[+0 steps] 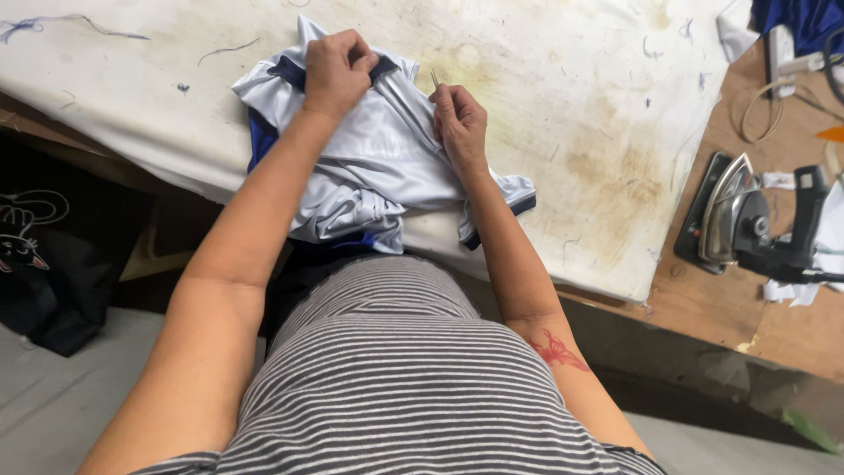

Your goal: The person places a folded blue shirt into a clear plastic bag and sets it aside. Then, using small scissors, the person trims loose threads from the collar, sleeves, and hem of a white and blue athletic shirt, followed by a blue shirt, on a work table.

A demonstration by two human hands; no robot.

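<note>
both hands on a white and blue garment at the edge of a stained surface

a crumpled white garment (369,167) with dark blue trim lies on the near edge of a white padded surface (571,105), which is blotched with yellow-brown stains and scattered with bits of blue thread. part of the garment hangs over the surface's near edge, just in front of the person's striped shirt (396,378).

the left hand (336,70) is closed in a fist on the garment's blue-edged top part, pinching the cloth. the right hand (459,123) rests on the garment just beside it, fingers curled narrowly around a thin metal tool (434,79) whose two slim points stick up above the fingertips; what kind of tool it is cannot be told. the hands are near each other but not touching.

well apart to the right, a steam iron (747,224) lies on a brown board (703,308), with scraps of white cloth (791,290) beside it. a dark bag (44,264) sits on the floor at the left.
</note>
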